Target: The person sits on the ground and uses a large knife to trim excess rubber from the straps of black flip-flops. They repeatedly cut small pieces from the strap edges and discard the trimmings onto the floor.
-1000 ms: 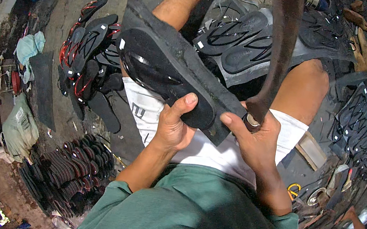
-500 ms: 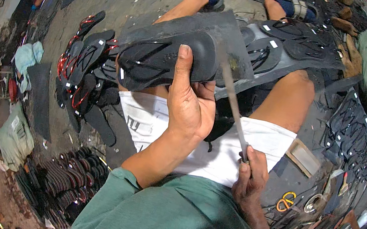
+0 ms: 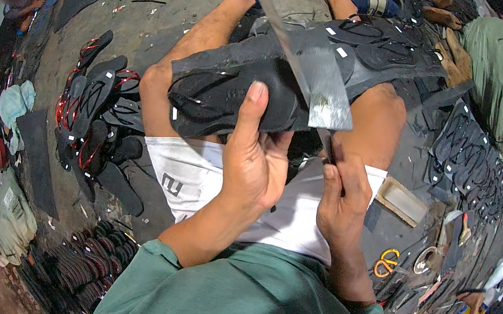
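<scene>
My left hand [image 3: 253, 164] grips a black flip-flop [image 3: 225, 95] laid against a dark rubber sheet [image 3: 326, 59], its thumb pressed on the footbed near the heel. The sheet sticks out past the heel, where its corner looks shiny. In my right hand [image 3: 344, 203] is a long, narrow knife [image 3: 284, 45], the fingers closed around its lower end. Its blade slants up and away to the left, crossing the sheet beside the flip-flop's heel. My left fingers are mostly hidden underneath.
Across my lap lies a board with more black flip-flops [image 3: 387, 54]. Flip-flop piles sit at left [image 3: 97, 96] and right [image 3: 469, 162]. A stack of soles [image 3: 88, 263] is at lower left. A pale rectangular block [image 3: 401, 202] and yellow-handled scissors [image 3: 386, 263] lie right. Other people are at the edges.
My right hand has moved up and forward, and the knife blade now reaches farther past the heel. The sheet's protruding end has tilted and catches light. The whole view has shifted slightly.
</scene>
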Available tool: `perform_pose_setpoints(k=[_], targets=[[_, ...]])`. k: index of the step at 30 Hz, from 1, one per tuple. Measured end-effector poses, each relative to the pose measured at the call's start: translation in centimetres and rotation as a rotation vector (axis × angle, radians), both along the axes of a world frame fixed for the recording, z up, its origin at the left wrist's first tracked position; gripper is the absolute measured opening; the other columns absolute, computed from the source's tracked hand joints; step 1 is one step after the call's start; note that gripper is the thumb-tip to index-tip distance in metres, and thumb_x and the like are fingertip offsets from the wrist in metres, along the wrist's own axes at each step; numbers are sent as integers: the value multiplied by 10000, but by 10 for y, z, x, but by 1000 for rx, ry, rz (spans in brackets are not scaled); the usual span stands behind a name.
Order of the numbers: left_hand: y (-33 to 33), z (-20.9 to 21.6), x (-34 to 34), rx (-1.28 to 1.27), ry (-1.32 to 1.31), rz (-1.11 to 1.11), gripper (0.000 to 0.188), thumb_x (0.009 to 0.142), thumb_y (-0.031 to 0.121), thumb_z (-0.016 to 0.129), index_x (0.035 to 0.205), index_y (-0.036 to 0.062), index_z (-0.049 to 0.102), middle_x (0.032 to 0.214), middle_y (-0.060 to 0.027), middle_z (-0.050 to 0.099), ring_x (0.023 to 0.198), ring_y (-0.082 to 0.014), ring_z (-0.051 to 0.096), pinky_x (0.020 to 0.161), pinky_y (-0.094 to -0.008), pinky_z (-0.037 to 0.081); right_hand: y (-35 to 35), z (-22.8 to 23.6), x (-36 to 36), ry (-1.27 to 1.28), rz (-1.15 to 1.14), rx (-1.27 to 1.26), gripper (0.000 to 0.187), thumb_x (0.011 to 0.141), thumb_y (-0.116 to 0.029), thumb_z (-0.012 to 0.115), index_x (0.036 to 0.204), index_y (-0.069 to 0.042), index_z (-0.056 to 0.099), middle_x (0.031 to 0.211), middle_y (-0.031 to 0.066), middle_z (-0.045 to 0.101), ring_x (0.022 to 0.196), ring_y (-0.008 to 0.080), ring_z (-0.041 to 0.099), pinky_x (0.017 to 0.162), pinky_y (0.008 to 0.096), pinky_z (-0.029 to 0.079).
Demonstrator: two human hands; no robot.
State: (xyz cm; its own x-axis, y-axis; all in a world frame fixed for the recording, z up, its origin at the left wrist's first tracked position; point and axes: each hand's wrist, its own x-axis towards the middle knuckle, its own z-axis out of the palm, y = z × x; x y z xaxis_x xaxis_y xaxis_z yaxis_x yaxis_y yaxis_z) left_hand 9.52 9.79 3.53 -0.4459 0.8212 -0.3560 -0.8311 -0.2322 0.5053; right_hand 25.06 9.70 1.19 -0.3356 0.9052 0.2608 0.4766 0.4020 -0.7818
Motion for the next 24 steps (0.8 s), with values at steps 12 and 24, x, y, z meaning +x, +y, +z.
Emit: perform_pose_setpoints(k=[12,24], targets=[[-115,-26,-21,-232,-262,-340,406,955,159,661,1314,-4,566,1259,-119,671,1164,-232,658,1073,-409,504,33,7,-22,437,128,-694,413,1076,-299,501,1421,-89,590,983,35,660,840,99,575,753,252,474],[-91,-3,-35,-166,-60,-69,369,941,442,690,1160,145,674,1100,-15,735,985,-165,712,853,-360,615,-63,-13,38,63,299,-198,402,919,-137,665,1313,-73,615,989,193,659,811,352,664,704,412,546]])
